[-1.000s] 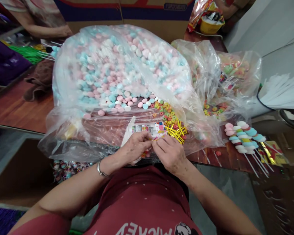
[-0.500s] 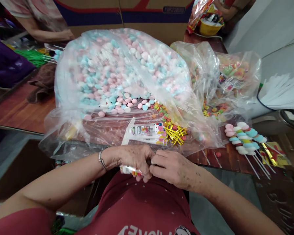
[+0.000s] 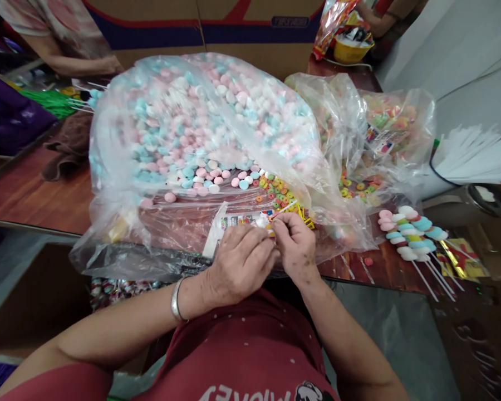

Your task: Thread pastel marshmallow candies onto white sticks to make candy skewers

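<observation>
My left hand (image 3: 244, 262) is closed, its fingers curled over a wrapped candy skewer that is mostly hidden beneath them. Beside it on the right, my right hand (image 3: 295, 240) pinches at the skewer's thin white stick (image 3: 287, 207), which points up and right past the fingertips. Whether the right fingers also hold a tie cannot be seen. Just behind both hands lie printed clear wrappers (image 3: 232, 221) and a small heap of gold twist ties (image 3: 304, 214), partly covered by my right hand. Ring-shaped gummies (image 3: 279, 189) are scattered a little farther back.
A large clear bag of pastel marshmallows (image 3: 183, 122) spreads over the wooden table (image 3: 33, 195). Bags of gummy rings (image 3: 394, 114) stand to its right. Several finished marshmallow skewers (image 3: 415, 234) lie near the right edge, below white sticks (image 3: 476, 153). Other people's arms (image 3: 75, 58) show at the back.
Both hands have moved forward from near my body to over the wrappers. The printed wrapper seen under my left hand is now hidden, and a white stick shows beyond my right fingertips.
</observation>
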Available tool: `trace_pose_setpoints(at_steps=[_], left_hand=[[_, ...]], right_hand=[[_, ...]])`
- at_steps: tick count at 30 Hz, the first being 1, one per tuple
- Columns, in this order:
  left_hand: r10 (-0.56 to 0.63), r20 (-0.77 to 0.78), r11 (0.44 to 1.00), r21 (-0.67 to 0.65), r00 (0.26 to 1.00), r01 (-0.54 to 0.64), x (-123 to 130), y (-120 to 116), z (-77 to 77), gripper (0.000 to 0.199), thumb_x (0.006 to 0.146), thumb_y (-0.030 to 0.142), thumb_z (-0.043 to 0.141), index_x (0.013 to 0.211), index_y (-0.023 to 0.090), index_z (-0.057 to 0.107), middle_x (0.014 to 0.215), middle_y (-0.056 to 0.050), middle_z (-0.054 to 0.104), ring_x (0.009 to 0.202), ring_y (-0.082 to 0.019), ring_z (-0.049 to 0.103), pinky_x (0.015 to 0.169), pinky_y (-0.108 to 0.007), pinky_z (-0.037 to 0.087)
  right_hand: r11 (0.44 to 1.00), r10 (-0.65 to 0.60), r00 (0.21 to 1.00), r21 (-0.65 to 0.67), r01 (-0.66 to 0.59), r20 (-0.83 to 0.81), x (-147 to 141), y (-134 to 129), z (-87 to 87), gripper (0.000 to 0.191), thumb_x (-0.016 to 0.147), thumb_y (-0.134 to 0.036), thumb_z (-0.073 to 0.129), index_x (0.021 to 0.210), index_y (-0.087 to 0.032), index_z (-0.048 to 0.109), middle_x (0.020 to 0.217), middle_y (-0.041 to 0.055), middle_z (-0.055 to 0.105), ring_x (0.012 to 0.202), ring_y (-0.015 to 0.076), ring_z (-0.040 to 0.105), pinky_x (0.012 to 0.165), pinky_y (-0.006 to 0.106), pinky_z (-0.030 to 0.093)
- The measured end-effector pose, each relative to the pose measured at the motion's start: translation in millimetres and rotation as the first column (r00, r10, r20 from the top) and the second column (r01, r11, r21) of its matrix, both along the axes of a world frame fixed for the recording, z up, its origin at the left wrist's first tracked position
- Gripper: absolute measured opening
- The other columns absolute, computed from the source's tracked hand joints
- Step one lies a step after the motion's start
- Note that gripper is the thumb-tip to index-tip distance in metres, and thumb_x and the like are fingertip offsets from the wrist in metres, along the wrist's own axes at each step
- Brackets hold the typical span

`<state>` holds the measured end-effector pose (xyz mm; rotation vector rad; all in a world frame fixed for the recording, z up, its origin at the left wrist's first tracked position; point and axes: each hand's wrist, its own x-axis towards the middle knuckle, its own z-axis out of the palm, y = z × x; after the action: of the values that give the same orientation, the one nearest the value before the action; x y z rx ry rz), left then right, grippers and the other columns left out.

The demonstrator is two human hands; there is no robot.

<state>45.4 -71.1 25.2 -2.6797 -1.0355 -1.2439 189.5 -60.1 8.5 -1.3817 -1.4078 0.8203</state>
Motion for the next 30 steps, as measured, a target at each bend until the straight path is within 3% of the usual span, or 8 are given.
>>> trace_pose_setpoints(at_steps=[5,8,12,16,19,22,26,30], left_hand=[[0.14,0.371,0.627,-0.751,0.918,0.208,-8.4,-2.9,3.1,0.046,0.098,0.048,0.036,0.088,0.016,0.066,0.085,-0.008,0.069,0.082,-0.021,0.061,0.077,-0.035,0.049],[0.346,0.625,0.45,-0.765,0.7,0.461,-12.2,4.5,13.0,0.063,0.092,0.068,0.032,0.09,0.017,0.069,0.085,-0.009,0.07,0.085,-0.023,0.063,0.076,-0.036,0.05],[0.089,0.799,0.464,-0.561,0.595,0.685,-30.1,5.3,35.9,0.067,0.088,0.074,0.033,0.072,0.022,0.072,0.067,-0.008,0.07,0.081,-0.026,0.065,0.073,-0.04,0.051],[-0.197,0.611,0.438,-0.645,0.767,0.627,-52.2,-4.4,38.1,0.057,0.095,0.056,0.04,0.067,0.019,0.071,0.059,-0.006,0.066,0.063,-0.02,0.06,0.073,-0.036,0.049],[0.079,0.502,0.357,-0.821,0.861,0.446,-54.5,-12.1,21.1,0.053,0.096,0.055,0.041,0.071,0.017,0.071,0.068,-0.005,0.067,0.067,-0.017,0.06,0.071,-0.03,0.049],[0.435,0.611,0.281,-0.79,0.661,0.545,-43.7,-19.9,10.2,0.037,0.081,0.053,0.067,0.08,0.017,0.071,0.079,-0.004,0.07,0.072,-0.016,0.062,0.07,-0.027,0.052],[0.657,0.678,0.408,-0.689,0.331,0.599,-39.4,-25.1,14.2,0.032,0.067,0.039,0.083,0.087,0.018,0.069,0.078,-0.002,0.069,0.068,-0.014,0.063,0.062,-0.024,0.052],[0.658,0.689,0.558,-0.717,0.304,0.419,-95.3,-18.8,8.6,0.023,0.076,0.036,0.078,0.083,0.018,0.064,0.068,0.0,0.063,0.053,-0.01,0.056,0.045,-0.02,0.045]], right_hand=[[0.999,0.018,0.994,0.042,-0.014,-0.105,-13.1,-11.9,11.7,0.013,0.087,-0.03,0.051,0.081,-0.021,0.057,0.074,-0.0012,0.06,0.069,0.0125,0.053,0.068,0.026,0.045],[0.993,0.117,0.979,0.04,-0.112,-0.164,-24.0,-21.0,12.2,0.015,0.087,-0.031,0.051,0.078,-0.021,0.056,0.07,-0.0018,0.058,0.063,0.0111,0.05,0.062,0.024,0.043],[0.977,0.206,0.946,0.003,-0.212,-0.249,-30.0,-26.3,10.7,0.019,0.088,-0.033,0.05,0.075,-0.02,0.053,0.061,-0.0045,0.05,0.054,0.0095,0.044,0.053,0.022,0.039],[0.977,0.1,0.991,0.196,-0.082,-0.086,-26.9,-30.6,14.6,0.015,0.09,-0.024,0.048,0.077,-0.02,0.054,0.07,-0.0017,0.056,0.065,0.0112,0.052,0.063,0.024,0.045],[0.92,0.103,0.994,0.377,-0.108,0.033,-31.8,-38.2,16.3,0.011,0.089,-0.015,0.048,0.083,-0.021,0.055,0.078,0.0007,0.061,0.074,0.0125,0.057,0.07,0.026,0.048],[0.904,0.254,0.967,0.348,-0.246,0.025,-46.5,-46.5,11.3,0.012,0.089,-0.015,0.048,0.084,-0.022,0.057,0.079,0.0012,0.063,0.075,0.0131,0.059,0.072,0.026,0.05],[0.9,0.419,0.906,0.158,-0.406,-0.057,-56.8,-44.3,1.5,0.012,0.09,-0.017,0.05,0.082,-0.021,0.059,0.078,-0.0006,0.065,0.072,0.0114,0.061,0.069,0.023,0.05],[0.914,0.307,0.908,0.176,-0.364,0.285,-28.2,-10.8,0.2,0.015,0.093,-0.021,0.048,0.09,-0.019,0.063,0.087,0.0047,0.067,0.083,0.0164,0.061,0.079,0.03,0.049]])
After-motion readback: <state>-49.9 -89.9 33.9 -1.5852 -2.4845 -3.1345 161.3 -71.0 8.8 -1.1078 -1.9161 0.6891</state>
